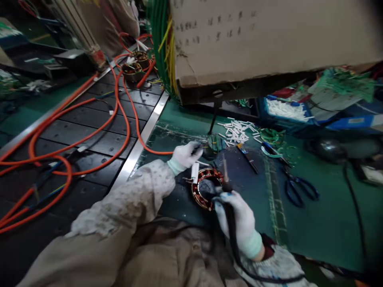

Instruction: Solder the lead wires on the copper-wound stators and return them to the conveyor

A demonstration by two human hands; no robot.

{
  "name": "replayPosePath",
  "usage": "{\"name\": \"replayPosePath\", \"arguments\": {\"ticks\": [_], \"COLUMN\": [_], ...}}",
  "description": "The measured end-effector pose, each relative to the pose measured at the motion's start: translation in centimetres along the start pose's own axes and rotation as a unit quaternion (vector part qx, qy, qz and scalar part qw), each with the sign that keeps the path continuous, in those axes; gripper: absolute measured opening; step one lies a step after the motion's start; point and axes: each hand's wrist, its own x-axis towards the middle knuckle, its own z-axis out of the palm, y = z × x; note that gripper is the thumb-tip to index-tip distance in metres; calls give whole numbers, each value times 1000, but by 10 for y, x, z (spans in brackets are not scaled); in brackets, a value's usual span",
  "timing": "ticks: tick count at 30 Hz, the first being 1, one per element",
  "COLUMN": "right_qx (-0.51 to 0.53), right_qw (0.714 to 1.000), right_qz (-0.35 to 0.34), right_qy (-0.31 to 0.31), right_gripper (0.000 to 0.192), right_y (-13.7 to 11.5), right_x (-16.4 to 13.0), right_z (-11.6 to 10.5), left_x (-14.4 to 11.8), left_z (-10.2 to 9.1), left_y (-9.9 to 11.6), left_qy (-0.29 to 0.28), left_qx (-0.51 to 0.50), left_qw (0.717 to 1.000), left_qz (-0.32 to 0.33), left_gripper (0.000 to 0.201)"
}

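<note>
My left hand [184,155], in a white glove, is closed around the end region of an orange cable [158,152], which enters the hand from the left; dark fingertips hide its end. Just below, a white sleeve [195,172] with thin leads stands at the edge of a copper-wound stator ring [196,194] lying on the green mat. My right hand [239,219], also gloved, grips a soldering iron [225,171] whose thin metal rod points up, away from me, beside the ring's right side. Its black cord [231,235] runs down over my right wrist.
White sleeve pieces [237,131] lie in a pile beyond a round dark pot [213,146]. To the right are a brush [247,158] and blue-handled pliers [299,189]. A large cardboard box [269,40] overhangs the back. Orange cables loop across the roller conveyor [98,141] at left.
</note>
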Motion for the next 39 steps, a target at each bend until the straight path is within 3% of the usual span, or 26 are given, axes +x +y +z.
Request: {"name": "replayPosePath", "arguments": {"ticks": [2, 4, 7, 12, 14, 19, 23, 28, 30, 33, 36, 39], "right_qx": [17, 20, 31, 48, 37, 37, 60, 30, -21, -145, -212, -212], "right_qw": [995, 986, 979, 980, 978, 975, 979, 984, 977, 939, 910, 906], "right_qz": [87, 162, 200, 193, 207, 216, 190, 169, 210, 311, 353, 358], "right_qy": [40, 31, -18, -14, -17, -30, -34, -42, -21, 9, -45, -81], "right_gripper": [27, 34, 34, 27, 28, 30, 27, 29, 34, 44, 48, 43], "right_y": [10, 24, 40, 48, 47, 50, 52, 61, 75, 108, 139, 154], "right_x": [10, 32, 67, 95, 102, 112, 104, 89, 78, 52, 25, 13], "right_z": [-2, 8, 30, 44, 42, 43, 47, 39, 28, 10, 1, 0], "left_x": [11, 15, 14, 22, 27, 36, 38, 38, 39, 41, 41, 41], "left_z": [30, 43, 37, 18, 18, 21, 18, 15, 16, 16, 16, 16], "left_y": [13, 21, 24, 30, 34, 34, 33, 33, 32, 30, 29, 29], "left_qy": [6, 16, 20, 54, 30, -101, -141, -147, -139, -137, -146, -140], "left_qx": [-37, -55, -80, -116, -114, -151, -158, -166, -169, -175, -179, -190], "left_qw": [999, 998, 997, 991, 993, 982, 976, 975, 976, 975, 971, 970], "left_qz": [-8, -23, -11, 26, 0, -43, -48, -24, -21, -32, -52, -57], "left_gripper": [16, 16, 18, 19, 15, 9, 13, 11, 10, 8, 6, 5]}}
